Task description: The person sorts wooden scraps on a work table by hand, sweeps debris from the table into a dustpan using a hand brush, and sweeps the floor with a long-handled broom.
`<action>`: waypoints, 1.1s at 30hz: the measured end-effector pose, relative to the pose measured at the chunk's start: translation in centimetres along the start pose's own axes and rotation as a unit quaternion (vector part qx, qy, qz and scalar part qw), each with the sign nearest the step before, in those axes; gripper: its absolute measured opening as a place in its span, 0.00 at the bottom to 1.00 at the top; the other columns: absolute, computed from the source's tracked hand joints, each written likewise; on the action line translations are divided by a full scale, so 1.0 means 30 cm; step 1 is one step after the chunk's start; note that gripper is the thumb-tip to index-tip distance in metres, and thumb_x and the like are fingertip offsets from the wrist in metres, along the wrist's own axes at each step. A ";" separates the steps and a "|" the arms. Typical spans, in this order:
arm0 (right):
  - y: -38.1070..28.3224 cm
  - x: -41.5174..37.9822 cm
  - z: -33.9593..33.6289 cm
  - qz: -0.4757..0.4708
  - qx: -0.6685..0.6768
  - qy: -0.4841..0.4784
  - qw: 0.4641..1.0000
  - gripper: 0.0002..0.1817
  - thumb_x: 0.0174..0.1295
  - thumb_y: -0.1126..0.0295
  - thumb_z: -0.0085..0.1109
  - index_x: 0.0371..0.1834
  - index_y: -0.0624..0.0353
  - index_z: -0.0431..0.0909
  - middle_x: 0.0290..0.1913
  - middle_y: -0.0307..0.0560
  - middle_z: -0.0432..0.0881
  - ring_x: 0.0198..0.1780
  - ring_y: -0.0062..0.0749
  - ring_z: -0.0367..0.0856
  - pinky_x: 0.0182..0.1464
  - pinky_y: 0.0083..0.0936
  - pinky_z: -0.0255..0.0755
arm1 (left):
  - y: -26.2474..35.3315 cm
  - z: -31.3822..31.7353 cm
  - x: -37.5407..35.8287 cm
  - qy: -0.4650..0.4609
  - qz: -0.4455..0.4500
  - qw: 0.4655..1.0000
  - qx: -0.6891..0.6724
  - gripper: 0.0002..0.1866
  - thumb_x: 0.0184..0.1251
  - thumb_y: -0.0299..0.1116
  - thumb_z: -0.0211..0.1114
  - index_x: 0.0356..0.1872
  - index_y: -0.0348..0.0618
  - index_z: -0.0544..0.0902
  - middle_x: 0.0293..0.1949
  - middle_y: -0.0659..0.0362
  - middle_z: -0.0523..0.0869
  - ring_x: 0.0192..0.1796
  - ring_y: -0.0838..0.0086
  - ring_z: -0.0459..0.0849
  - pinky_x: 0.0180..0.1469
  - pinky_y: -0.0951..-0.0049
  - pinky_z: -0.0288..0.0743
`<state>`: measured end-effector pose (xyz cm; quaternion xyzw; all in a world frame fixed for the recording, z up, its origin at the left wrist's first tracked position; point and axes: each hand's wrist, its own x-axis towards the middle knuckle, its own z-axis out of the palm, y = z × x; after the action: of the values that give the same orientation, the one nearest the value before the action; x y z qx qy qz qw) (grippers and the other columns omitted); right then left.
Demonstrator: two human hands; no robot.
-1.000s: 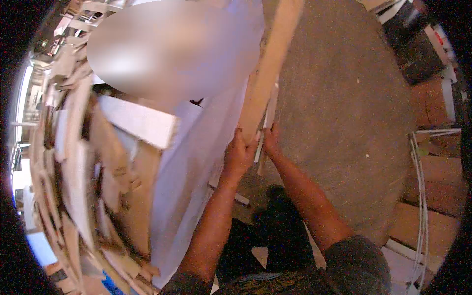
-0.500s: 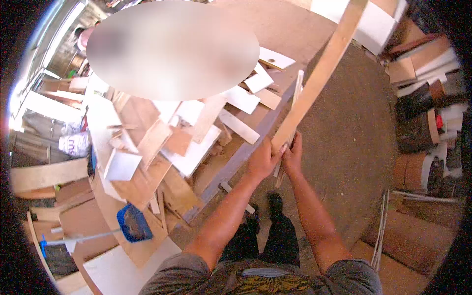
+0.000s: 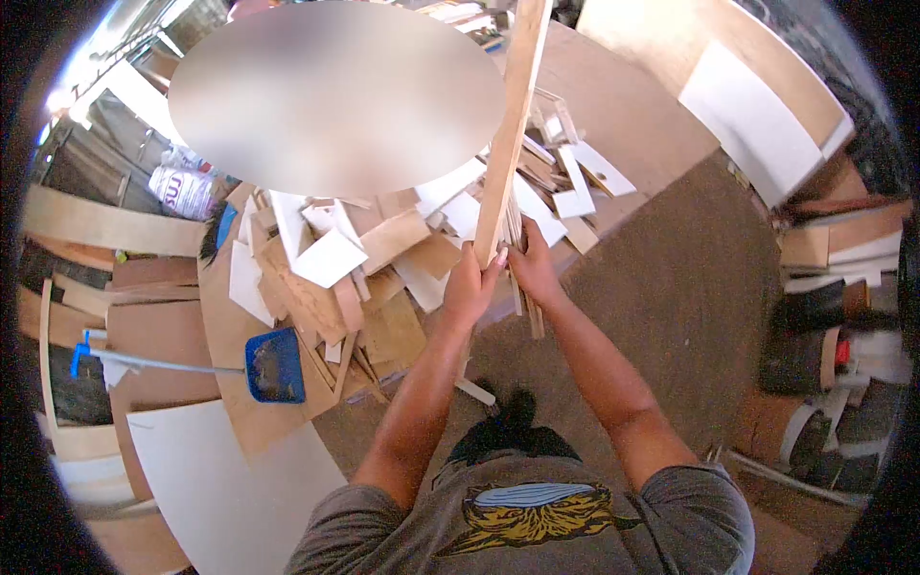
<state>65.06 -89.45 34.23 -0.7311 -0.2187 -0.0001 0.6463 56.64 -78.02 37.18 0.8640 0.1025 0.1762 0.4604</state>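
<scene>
My left hand [image 3: 470, 290] is closed around the lower end of a long, flat wooden strip [image 3: 515, 125], which points up and away past the top of the view. Right beside it, my right hand [image 3: 535, 264] wraps around several thin wooden strips [image 3: 518, 299], whose ends stick out below the fingers. The two hands nearly touch in front of my body. Beyond them lies a heap of wood and white board offcuts, including a white offcut [image 3: 329, 258] and a tan block [image 3: 395, 238].
A blue long-handled dustpan [image 3: 275, 366] lies left of the heap. Large white board [image 3: 230, 489] covers the lower left. White panel [image 3: 752, 120] leans at upper right. A printed white sack [image 3: 182, 189] stands at left. More stacked boards [image 3: 815, 247] line the right. A blurred oval hides the upper middle.
The long strip has swung left and stands more upright in view. Both hands have moved left and slightly up, still holding the wood. The camera view has shifted too.
</scene>
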 end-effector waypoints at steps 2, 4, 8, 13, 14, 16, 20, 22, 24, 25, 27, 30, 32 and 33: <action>-0.092 0.031 0.043 0.034 -0.019 -0.032 0.999 0.29 0.60 0.77 0.57 0.67 0.65 0.63 0.44 0.58 0.81 0.36 0.38 0.84 0.35 0.31 0.79 | -0.093 -0.031 0.015 0.011 -0.017 1.000 -0.006 0.25 0.73 0.50 0.59 0.47 0.33 0.68 0.28 0.41 0.83 0.30 0.48 0.85 0.32 0.55 0.75; -0.114 0.064 0.087 0.085 0.007 -0.082 0.993 0.29 0.60 0.76 0.58 0.66 0.67 0.64 0.45 0.58 0.81 0.42 0.39 0.83 0.43 0.34 0.77 | -0.107 -0.075 0.017 0.042 -0.014 0.999 -0.017 0.25 0.73 0.50 0.59 0.48 0.33 0.68 0.28 0.42 0.83 0.30 0.48 0.85 0.32 0.53 0.74; -0.118 0.158 0.170 0.099 -0.029 -0.133 0.986 0.30 0.57 0.74 0.60 0.64 0.70 0.66 0.44 0.60 0.81 0.40 0.40 0.83 0.43 0.33 0.77 | -0.164 -0.109 0.043 0.093 -0.022 0.995 0.034 0.26 0.72 0.50 0.60 0.49 0.33 0.68 0.30 0.40 0.83 0.34 0.46 0.85 0.35 0.51 0.74; 0.127 0.383 0.271 0.050 -0.114 -0.158 0.980 0.34 0.53 0.71 0.61 0.65 0.71 0.65 0.45 0.61 0.81 0.40 0.42 0.84 0.43 0.34 0.78 | -0.257 -0.093 0.102 0.112 -0.060 0.992 0.017 0.26 0.72 0.51 0.60 0.51 0.34 0.68 0.33 0.38 0.84 0.38 0.40 0.83 0.39 0.50 0.74; 0.194 0.451 0.295 0.039 -0.126 -0.170 0.977 0.34 0.53 0.70 0.62 0.65 0.72 0.65 0.46 0.62 0.81 0.42 0.44 0.84 0.45 0.35 0.79 | -0.265 -0.083 0.110 0.109 -0.093 0.990 0.004 0.26 0.72 0.51 0.60 0.51 0.35 0.69 0.34 0.38 0.84 0.40 0.39 0.83 0.40 0.49 0.75; 0.188 0.560 0.308 0.079 -0.129 -0.189 0.970 0.31 0.53 0.72 0.55 0.64 0.66 0.67 0.54 0.73 0.79 0.58 0.62 0.78 0.62 0.45 0.70 | -0.226 -0.067 0.124 0.146 -0.106 0.982 0.054 0.26 0.72 0.51 0.60 0.51 0.35 0.69 0.36 0.37 0.84 0.41 0.39 0.83 0.42 0.48 0.75; 0.220 0.811 0.355 0.052 -0.171 -0.227 0.957 0.34 0.50 0.72 0.57 0.66 0.65 0.67 0.53 0.70 0.80 0.58 0.60 0.78 0.62 0.44 0.70 | -0.183 -0.013 0.183 0.189 -0.168 0.956 0.146 0.25 0.73 0.49 0.59 0.50 0.35 0.69 0.38 0.35 0.83 0.43 0.38 0.83 0.44 0.47 0.75; 0.190 0.900 0.357 0.038 -0.188 -0.264 0.945 0.34 0.50 0.72 0.58 0.65 0.67 0.67 0.56 0.71 0.78 0.60 0.60 0.77 0.63 0.44 0.69 | -0.141 0.004 0.199 0.195 -0.213 0.946 0.146 0.24 0.72 0.47 0.60 0.52 0.35 0.68 0.38 0.36 0.83 0.42 0.39 0.83 0.43 0.48 0.75; 0.291 1.004 0.415 0.027 -0.175 -0.263 0.948 0.34 0.50 0.71 0.59 0.65 0.69 0.67 0.56 0.71 0.78 0.60 0.60 0.77 0.63 0.43 0.69 | -0.114 0.032 0.198 0.202 -0.250 0.939 0.126 0.25 0.72 0.45 0.61 0.55 0.35 0.67 0.37 0.36 0.83 0.42 0.39 0.83 0.42 0.48 0.75; 0.308 1.026 0.431 0.021 -0.167 -0.262 0.950 0.35 0.50 0.70 0.60 0.64 0.70 0.67 0.57 0.71 0.78 0.61 0.60 0.76 0.63 0.43 0.69 | -0.107 0.035 0.195 0.207 -0.262 0.936 0.110 0.25 0.72 0.45 0.62 0.56 0.35 0.66 0.37 0.37 0.83 0.41 0.40 0.83 0.42 0.49 0.75; 0.320 1.036 0.431 0.007 -0.160 -0.253 0.954 0.35 0.51 0.68 0.62 0.65 0.68 0.68 0.57 0.70 0.78 0.61 0.58 0.76 0.63 0.44 0.69 | -0.112 0.042 0.172 0.211 -0.289 0.929 0.093 0.26 0.71 0.43 0.62 0.58 0.35 0.65 0.36 0.37 0.83 0.40 0.40 0.83 0.41 0.49 0.75; 0.276 1.029 0.405 -0.048 -0.129 -0.233 0.963 0.31 0.55 0.65 0.63 0.63 0.66 0.72 0.55 0.65 0.80 0.57 0.52 0.79 0.61 0.40 0.71 | -0.141 0.074 0.118 0.215 -0.320 0.918 0.092 0.25 0.71 0.42 0.63 0.59 0.36 0.65 0.36 0.37 0.83 0.40 0.41 0.84 0.39 0.49 0.75; 0.217 1.002 0.372 -0.094 -0.101 -0.217 0.966 0.27 0.59 0.64 0.63 0.61 0.64 0.74 0.54 0.60 0.81 0.53 0.46 0.81 0.58 0.36 0.73 | -0.113 0.088 0.078 0.229 -0.323 0.914 0.091 0.24 0.71 0.42 0.62 0.57 0.37 0.66 0.35 0.37 0.83 0.40 0.41 0.83 0.39 0.48 0.74; 0.122 0.965 0.319 -0.128 -0.066 -0.189 0.971 0.23 0.61 0.65 0.62 0.58 0.64 0.76 0.51 0.56 0.82 0.49 0.42 0.81 0.57 0.33 0.72 | -0.106 0.097 0.053 0.231 -0.325 0.912 0.100 0.23 0.71 0.42 0.62 0.56 0.37 0.67 0.35 0.37 0.83 0.40 0.40 0.83 0.38 0.48 0.74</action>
<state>89.71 -71.40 37.37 -0.7245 -0.4282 0.0407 0.5386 59.22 -77.93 33.37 0.7597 0.4979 0.2008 0.3671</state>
